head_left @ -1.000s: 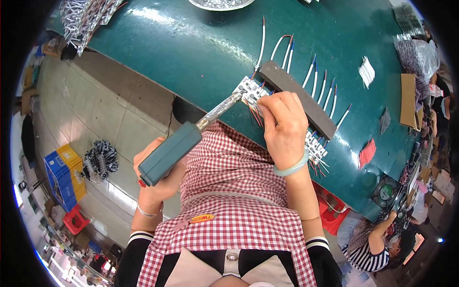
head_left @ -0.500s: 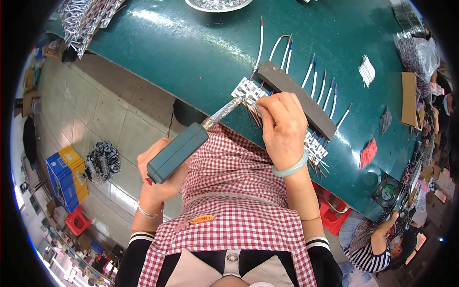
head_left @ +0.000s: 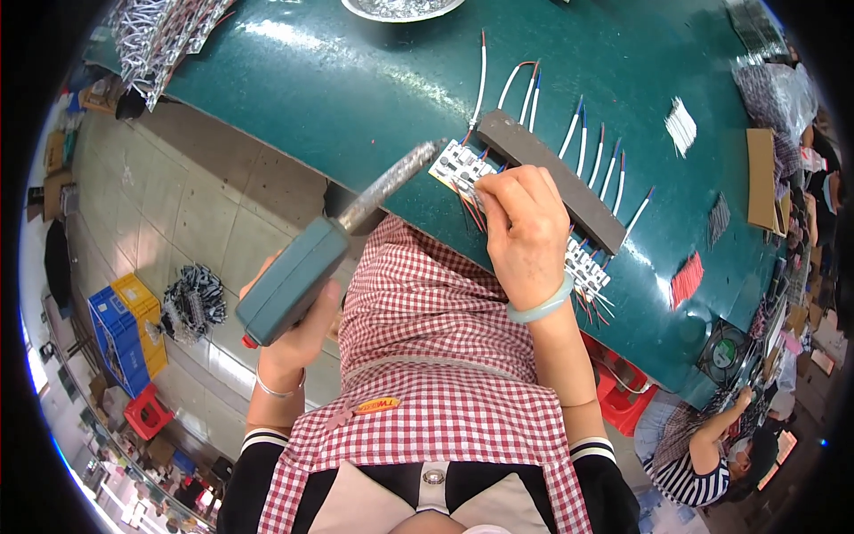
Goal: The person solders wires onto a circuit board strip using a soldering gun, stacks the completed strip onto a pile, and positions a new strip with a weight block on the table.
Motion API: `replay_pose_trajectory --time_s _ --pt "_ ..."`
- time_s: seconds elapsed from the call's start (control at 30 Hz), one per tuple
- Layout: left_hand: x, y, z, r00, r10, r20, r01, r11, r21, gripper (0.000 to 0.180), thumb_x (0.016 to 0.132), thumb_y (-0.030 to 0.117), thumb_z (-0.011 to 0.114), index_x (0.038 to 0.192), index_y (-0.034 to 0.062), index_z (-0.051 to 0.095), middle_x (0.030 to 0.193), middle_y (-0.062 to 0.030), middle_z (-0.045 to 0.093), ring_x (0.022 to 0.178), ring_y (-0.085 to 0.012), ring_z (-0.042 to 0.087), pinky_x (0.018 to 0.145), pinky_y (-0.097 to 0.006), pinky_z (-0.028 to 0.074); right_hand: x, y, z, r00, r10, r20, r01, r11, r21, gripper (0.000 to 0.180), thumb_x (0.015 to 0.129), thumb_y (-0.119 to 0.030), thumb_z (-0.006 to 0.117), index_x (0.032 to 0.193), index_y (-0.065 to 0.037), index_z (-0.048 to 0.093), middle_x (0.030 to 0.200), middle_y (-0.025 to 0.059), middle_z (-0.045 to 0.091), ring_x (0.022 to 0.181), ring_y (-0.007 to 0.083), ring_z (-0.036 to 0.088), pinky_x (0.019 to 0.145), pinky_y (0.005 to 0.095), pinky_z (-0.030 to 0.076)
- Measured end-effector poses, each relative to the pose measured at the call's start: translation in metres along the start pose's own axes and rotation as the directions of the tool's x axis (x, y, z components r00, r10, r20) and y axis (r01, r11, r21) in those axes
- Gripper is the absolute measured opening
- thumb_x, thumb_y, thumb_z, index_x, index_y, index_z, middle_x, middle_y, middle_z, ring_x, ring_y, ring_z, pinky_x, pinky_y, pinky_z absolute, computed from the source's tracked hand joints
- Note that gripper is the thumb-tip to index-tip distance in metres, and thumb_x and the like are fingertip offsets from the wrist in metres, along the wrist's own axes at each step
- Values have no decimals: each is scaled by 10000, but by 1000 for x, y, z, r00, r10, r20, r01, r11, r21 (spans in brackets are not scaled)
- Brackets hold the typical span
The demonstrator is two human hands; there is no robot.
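Left hand (head_left: 294,334) grips a teal-handled soldering tool (head_left: 307,267), its tip at the small white circuit board (head_left: 458,165) pinched by right hand (head_left: 525,236) on the green table (head_left: 356,89).

Taking the dark grey bar (head_left: 551,178) as landmark: beyond it the green tabletop (head_left: 356,89) lies open, crossed only by white wires (head_left: 578,133) fanning off its far edge; on its near side the right hand (head_left: 525,236) and circuit boards (head_left: 458,165) fill the strip (little room there); the soldering tool (head_left: 338,240) blocks the bar's left end.
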State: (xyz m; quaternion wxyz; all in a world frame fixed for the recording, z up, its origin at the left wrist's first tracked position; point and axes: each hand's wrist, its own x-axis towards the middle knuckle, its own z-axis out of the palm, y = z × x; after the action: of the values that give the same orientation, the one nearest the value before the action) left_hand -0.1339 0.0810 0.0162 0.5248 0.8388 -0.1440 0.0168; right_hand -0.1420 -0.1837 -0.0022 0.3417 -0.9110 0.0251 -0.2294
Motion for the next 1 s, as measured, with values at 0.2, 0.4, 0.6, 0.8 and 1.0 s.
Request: replay_pose_trajectory --time_s 0.2,0.4,0.6,0.8,1.0 --pt "37 14 15 933 100 -346 -140 986 -92 327 814 -36 751 1133 -25 679 1016 -71 689 837 -99 607 668 -259 489 1 -6 -14 992 22 122 -23 1000 5 129 804 27 706 925 -15 690 903 122 636 858 303 610 750 390 492" --pt "119 -2 37 934 -75 -349 -19 966 -257 268 799 -16 766 1051 -32 676 833 -50 652 547 -83 514 530 -228 398 6 13 -52 995 22 95 6 958 -286 410 804 -41 723 1205 -63 643 1123 131 607 1008 325 577 854 414 490" --pt "76 3 34 923 -145 -356 -48 875 -482 308 835 -53 712 1138 -38 658 896 -63 659 583 -71 515 520 -219 399 -3 37 -53 986 23 165 10 981 -195 562 749 56 723 1290 -29 597 1099 171 582 1005 356 572 873 427 481" --pt "49 1 15 880 -248 -405 57 902 -429 307 869 -24 694 1173 -23 649 803 -21 629 595 -50 496 531 -208 383 43 67 -47 995 -58 76 75 969 -236 513 758 55 712 1256 -31 629 1091 191 605 1036 366 574 907 420 486" --pt "35 5 13 881 -213 -422 34 919 -393 263 846 -2 738 1105 -12 693 807 -9 652 599 -50 536 532 -202 422 139 156 -42 990 -117 83 139 928 -345 452 791 11 715 1231 -71 655 1100 168 619 1055 364 573 925 425 482"
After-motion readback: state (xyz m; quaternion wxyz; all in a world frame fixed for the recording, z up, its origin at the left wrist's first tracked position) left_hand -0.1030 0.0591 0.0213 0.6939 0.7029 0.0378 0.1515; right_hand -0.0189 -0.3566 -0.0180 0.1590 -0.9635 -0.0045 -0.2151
